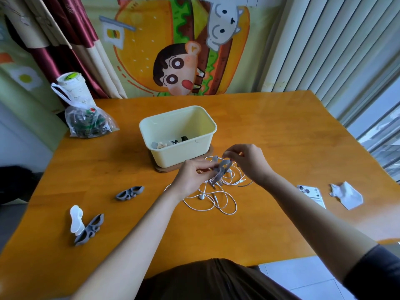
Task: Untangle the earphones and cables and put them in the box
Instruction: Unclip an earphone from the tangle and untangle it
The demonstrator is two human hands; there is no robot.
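Our left hand (190, 177) and right hand (249, 162) both pinch the grey clip (223, 169) to work the tangled earphones (201, 197) free beside the box (181, 154).

Bright, even daylight from the window (376, 131) at right (blown pale, little detail). Soft sheen across the far table (270, 118); faint shadow left of the box (184, 154). Wide-angle bending at edges: blinds (324, 40) and table rim bow. Overall slightly soft, corners smeared
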